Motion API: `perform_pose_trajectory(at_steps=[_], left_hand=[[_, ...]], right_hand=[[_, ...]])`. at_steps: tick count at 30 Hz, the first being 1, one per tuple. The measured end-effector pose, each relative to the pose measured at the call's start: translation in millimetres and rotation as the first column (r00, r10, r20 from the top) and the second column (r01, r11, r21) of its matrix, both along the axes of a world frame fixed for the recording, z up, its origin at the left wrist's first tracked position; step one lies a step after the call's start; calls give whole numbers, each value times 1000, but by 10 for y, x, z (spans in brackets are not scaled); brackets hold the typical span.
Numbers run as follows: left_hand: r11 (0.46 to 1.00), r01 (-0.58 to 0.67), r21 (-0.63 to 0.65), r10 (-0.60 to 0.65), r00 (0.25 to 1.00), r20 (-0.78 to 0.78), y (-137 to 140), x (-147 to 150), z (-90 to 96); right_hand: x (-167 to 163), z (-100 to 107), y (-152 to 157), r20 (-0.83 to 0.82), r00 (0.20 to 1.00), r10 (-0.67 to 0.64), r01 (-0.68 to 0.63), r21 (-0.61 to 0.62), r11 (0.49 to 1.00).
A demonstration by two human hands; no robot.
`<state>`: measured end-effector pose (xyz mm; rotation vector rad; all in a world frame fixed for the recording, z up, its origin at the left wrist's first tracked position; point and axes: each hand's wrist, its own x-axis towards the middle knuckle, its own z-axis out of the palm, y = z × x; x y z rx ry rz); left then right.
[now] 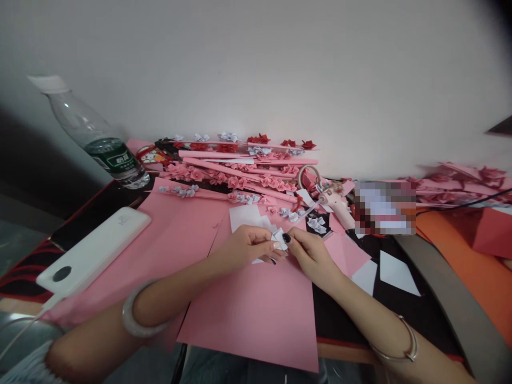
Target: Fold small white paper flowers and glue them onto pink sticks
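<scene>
Between my two hands is a small folded white paper piece, held above a large pink paper sheet. My left hand pinches it from the left, fingers closed. From the right, my right hand grips it too, with the thumb pressed on its face. Parts of the folded piece are hidden behind the fingers. Just beyond my hands lie white paper sheets and small white paper flowers.
A water bottle and a white power bank stand and lie at left. Pink paper flower stems are piled along the wall. A pink glue gun and tape roll are behind my right hand. Orange paper lies right.
</scene>
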<state>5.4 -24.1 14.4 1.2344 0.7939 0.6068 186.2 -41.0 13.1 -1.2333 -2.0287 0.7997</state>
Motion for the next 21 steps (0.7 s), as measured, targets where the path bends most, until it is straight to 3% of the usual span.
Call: perform_pose_trajectory(at_steps=[21], left_hand=[[998,16,-63,-16,1000,-10,-3,-2,25]], right_hand=[[7,3,-9,50,999,21,-26,93,995]])
